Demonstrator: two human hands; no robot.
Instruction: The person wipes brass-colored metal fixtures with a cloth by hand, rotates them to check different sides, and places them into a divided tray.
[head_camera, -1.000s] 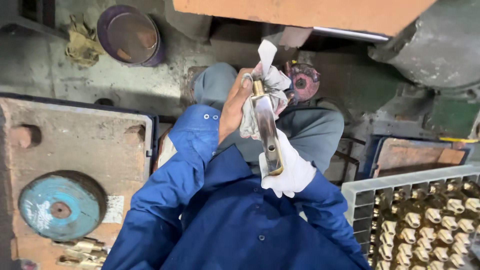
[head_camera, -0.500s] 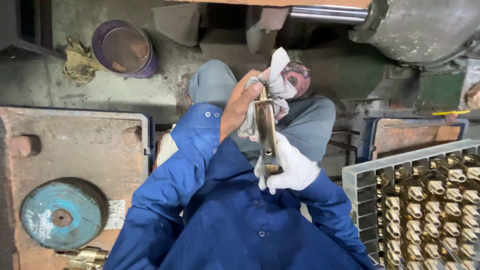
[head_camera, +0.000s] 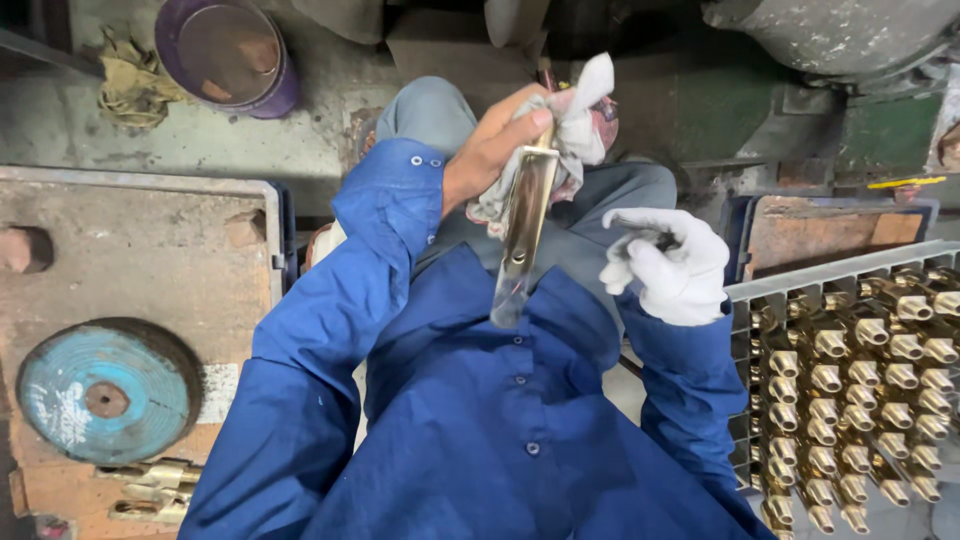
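My bare left hand (head_camera: 492, 150) grips a crumpled white cloth (head_camera: 573, 130) wrapped round the top end of a long shiny metal plate (head_camera: 524, 230). The plate hangs down over my lap and blue jacket, its lower end free. My right hand (head_camera: 668, 265), in a white glove, is off the plate, a little to its right, fingers loosely curled and holding nothing.
A grey crate (head_camera: 850, 380) packed with several brass fittings stands at my right. At my left, a rusty metal table (head_camera: 130, 260) carries a blue disc (head_camera: 105, 392) and a few brass pieces (head_camera: 150, 490). A purple bucket (head_camera: 225, 55) and a rag (head_camera: 125, 75) lie on the floor ahead.
My gloved right hand has let go of the plate's lower end and moved to the right. The left hand and cloth now hold the plate alone.
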